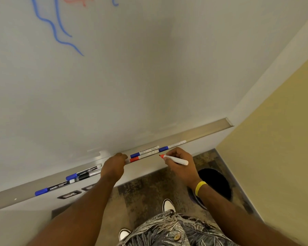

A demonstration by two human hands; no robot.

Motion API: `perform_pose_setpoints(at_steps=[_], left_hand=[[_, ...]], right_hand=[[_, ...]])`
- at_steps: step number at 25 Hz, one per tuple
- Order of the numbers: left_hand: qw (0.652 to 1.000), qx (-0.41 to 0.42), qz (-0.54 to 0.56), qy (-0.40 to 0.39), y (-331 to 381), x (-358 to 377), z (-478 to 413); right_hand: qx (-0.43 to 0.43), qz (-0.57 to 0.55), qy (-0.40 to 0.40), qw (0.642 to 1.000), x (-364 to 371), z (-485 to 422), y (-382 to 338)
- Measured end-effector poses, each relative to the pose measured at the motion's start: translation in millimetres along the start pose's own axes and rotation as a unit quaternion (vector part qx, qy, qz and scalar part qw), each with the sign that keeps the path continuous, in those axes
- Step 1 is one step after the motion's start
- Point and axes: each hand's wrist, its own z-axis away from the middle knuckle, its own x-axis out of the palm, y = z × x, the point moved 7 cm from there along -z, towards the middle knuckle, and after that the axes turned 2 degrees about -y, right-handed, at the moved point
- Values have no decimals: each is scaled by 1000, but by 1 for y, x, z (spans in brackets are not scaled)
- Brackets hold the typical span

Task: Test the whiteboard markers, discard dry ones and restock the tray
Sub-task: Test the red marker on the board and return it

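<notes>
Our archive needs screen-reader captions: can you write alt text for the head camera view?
A right hand holds an uncapped red marker by a whiteboard tray that holds several capped markers, while the left hand curls at the tray's edge. A dark bin stands below.

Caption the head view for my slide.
Marker check: right hand holds an uncapped red marker while left hand reaches into the tray.

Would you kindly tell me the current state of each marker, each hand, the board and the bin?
Red marker: uncapped, gripped by the right hand.
Red-capped marker: capped, lying in the tray.
Blue-capped markers: capped, lying in the tray.
Whiteboard: scribbled on in blue and red.
Bin: open-topped.
Left hand: fingers curled at the tray, grip hidden.
</notes>
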Motion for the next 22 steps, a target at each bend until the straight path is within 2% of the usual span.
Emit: perform_pose_setpoints(at_steps=[3, 6, 8, 11, 22], left_hand=[[992, 2, 116, 59, 3, -20, 11], [952, -10, 287, 104, 9, -37, 33], [934, -2, 338, 115, 18, -44, 49], [920, 26, 366, 138, 35, -57, 67], [914, 81, 369, 150, 57, -79, 88]], right_hand=[[22, -52, 9, 998, 3, -4, 0], [49, -87, -10, 995, 15, -7, -2], [57, -98, -23, 993, 25, -8, -6], [48, -110, -34, 992, 39, -8, -17], [62, -99, -61, 991, 56, 0, -31]])
